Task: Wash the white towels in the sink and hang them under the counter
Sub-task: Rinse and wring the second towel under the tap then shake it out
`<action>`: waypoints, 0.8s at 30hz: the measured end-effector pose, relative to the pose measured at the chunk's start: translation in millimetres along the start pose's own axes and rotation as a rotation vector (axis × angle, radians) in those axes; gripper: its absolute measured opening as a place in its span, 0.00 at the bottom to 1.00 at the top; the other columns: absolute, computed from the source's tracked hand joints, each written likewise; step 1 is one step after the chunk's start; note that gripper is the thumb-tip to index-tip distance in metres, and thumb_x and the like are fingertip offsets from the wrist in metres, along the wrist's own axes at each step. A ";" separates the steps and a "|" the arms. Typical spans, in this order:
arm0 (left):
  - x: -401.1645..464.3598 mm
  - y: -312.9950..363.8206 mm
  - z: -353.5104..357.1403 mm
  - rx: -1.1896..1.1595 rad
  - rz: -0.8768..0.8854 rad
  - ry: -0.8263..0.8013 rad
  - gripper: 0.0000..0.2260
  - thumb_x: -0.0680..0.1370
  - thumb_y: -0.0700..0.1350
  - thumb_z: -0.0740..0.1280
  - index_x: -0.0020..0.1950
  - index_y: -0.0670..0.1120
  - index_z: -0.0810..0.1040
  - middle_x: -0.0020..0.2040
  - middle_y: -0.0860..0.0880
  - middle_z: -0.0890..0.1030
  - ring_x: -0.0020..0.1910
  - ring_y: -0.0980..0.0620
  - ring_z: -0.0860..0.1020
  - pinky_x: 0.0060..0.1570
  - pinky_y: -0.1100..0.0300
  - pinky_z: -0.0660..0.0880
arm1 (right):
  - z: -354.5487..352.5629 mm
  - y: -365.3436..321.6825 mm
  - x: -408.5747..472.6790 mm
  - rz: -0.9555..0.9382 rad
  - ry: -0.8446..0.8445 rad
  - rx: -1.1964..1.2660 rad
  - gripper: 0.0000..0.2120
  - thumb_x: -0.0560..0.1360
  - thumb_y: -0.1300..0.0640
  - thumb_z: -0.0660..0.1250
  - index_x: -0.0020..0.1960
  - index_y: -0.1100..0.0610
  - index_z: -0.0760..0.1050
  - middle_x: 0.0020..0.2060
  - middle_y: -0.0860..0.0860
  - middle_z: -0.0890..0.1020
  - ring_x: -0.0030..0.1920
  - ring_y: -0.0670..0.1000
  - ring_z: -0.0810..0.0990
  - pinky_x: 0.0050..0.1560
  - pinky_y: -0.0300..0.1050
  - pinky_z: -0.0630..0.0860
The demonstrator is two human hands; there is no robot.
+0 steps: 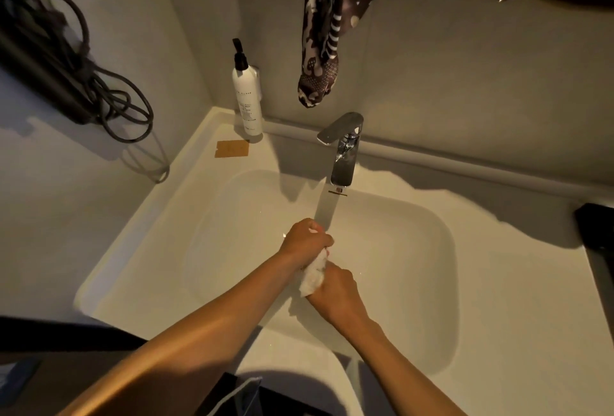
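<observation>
A small white towel [314, 276] is bunched into a twisted roll over the white sink basin [415, 249]. My left hand [305, 243] is shut around its upper end, just under the water stream. My right hand [335, 292] is shut around its lower end. Most of the towel is hidden inside both fists. Water runs from the chrome faucet [344, 153] down onto my left hand.
A white pump bottle [247, 96] stands at the back left corner of the sink, with a small tan card [232, 148] beside it. A patterned dark cloth [327, 33] hangs above the faucet. A black hair dryer with coiled cord [66, 66] hangs on the left wall.
</observation>
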State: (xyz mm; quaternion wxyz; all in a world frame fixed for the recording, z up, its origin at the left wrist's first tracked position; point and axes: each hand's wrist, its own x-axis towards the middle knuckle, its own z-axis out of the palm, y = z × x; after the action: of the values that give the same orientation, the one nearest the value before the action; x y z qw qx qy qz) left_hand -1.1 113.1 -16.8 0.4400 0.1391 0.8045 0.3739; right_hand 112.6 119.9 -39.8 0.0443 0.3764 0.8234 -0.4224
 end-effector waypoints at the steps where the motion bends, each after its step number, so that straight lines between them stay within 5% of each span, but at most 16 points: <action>1: -8.2 2.2 -5.6 -0.094 -0.009 -0.057 0.13 0.72 0.49 0.74 0.51 0.45 0.77 0.46 0.46 0.83 0.45 0.48 0.82 0.43 0.56 0.78 | -9.1 -2.4 -3.8 -0.011 0.013 -0.002 0.04 0.72 0.56 0.63 0.46 0.54 0.74 0.42 0.51 0.81 0.39 0.51 0.77 0.34 0.39 0.69; 5: -45.0 7.7 -22.9 -0.082 -0.045 -0.273 0.30 0.71 0.71 0.64 0.56 0.48 0.84 0.51 0.46 0.87 0.50 0.48 0.85 0.43 0.59 0.80 | -45.5 -13.1 -23.6 -0.011 0.066 0.309 0.18 0.66 0.53 0.75 0.54 0.45 0.75 0.46 0.44 0.84 0.37 0.43 0.80 0.30 0.30 0.69; 8: -61.4 14.2 -32.7 -0.089 0.029 -0.374 0.25 0.76 0.67 0.63 0.58 0.49 0.84 0.53 0.47 0.87 0.54 0.47 0.84 0.50 0.56 0.80 | -61.9 -12.4 -38.3 -0.134 -0.105 0.609 0.32 0.66 0.54 0.80 0.67 0.51 0.71 0.55 0.47 0.85 0.50 0.46 0.85 0.34 0.30 0.76; 10: -72.5 21.7 -34.7 -0.139 0.128 -0.360 0.17 0.80 0.57 0.64 0.59 0.46 0.83 0.51 0.47 0.86 0.50 0.47 0.84 0.47 0.55 0.79 | -75.7 -9.6 -53.5 -0.086 -0.155 0.730 0.29 0.70 0.47 0.76 0.66 0.51 0.69 0.58 0.46 0.82 0.55 0.47 0.84 0.46 0.38 0.81; 12: -79.1 33.4 -38.6 -0.173 0.180 -0.253 0.14 0.83 0.47 0.61 0.61 0.41 0.80 0.47 0.45 0.83 0.46 0.47 0.81 0.43 0.55 0.77 | -86.5 -2.5 -56.1 0.023 -0.032 0.758 0.20 0.76 0.41 0.68 0.58 0.56 0.75 0.54 0.49 0.83 0.54 0.50 0.83 0.52 0.48 0.82; 15: -88.1 43.5 -42.7 -0.105 0.265 -0.147 0.14 0.83 0.42 0.55 0.62 0.40 0.76 0.47 0.43 0.80 0.42 0.48 0.79 0.38 0.57 0.76 | -94.9 4.2 -52.7 0.055 0.145 0.823 0.15 0.80 0.49 0.65 0.51 0.62 0.78 0.49 0.54 0.85 0.54 0.55 0.84 0.51 0.52 0.82; 18: -100.3 55.1 -39.7 -0.132 0.324 -0.123 0.13 0.84 0.44 0.56 0.61 0.49 0.78 0.48 0.44 0.82 0.42 0.49 0.80 0.35 0.59 0.77 | -107.4 -7.3 -51.4 -0.033 0.148 0.880 0.15 0.77 0.43 0.66 0.52 0.54 0.81 0.48 0.49 0.87 0.52 0.49 0.85 0.51 0.47 0.82; 20: -109.6 60.5 -37.8 -0.131 0.380 -0.088 0.13 0.84 0.45 0.56 0.60 0.52 0.79 0.47 0.47 0.82 0.40 0.51 0.81 0.34 0.59 0.79 | -116.8 -18.0 -51.5 -0.139 0.238 0.733 0.09 0.75 0.48 0.71 0.50 0.52 0.81 0.46 0.48 0.86 0.50 0.48 0.84 0.49 0.44 0.81; 24: -115.0 68.1 -42.2 0.131 0.564 0.132 0.14 0.84 0.47 0.56 0.57 0.49 0.82 0.49 0.45 0.84 0.47 0.45 0.83 0.47 0.46 0.83 | -126.8 -27.2 -52.6 -0.291 0.376 0.501 0.06 0.75 0.54 0.73 0.44 0.54 0.77 0.41 0.46 0.83 0.44 0.42 0.82 0.44 0.37 0.79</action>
State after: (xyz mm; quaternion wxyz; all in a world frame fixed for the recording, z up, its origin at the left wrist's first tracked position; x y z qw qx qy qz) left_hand 23.4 75.7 116.0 0.2557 0.3606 0.7835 0.4367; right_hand 163.3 172.0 79.8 -0.2631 0.3254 0.7328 -0.5366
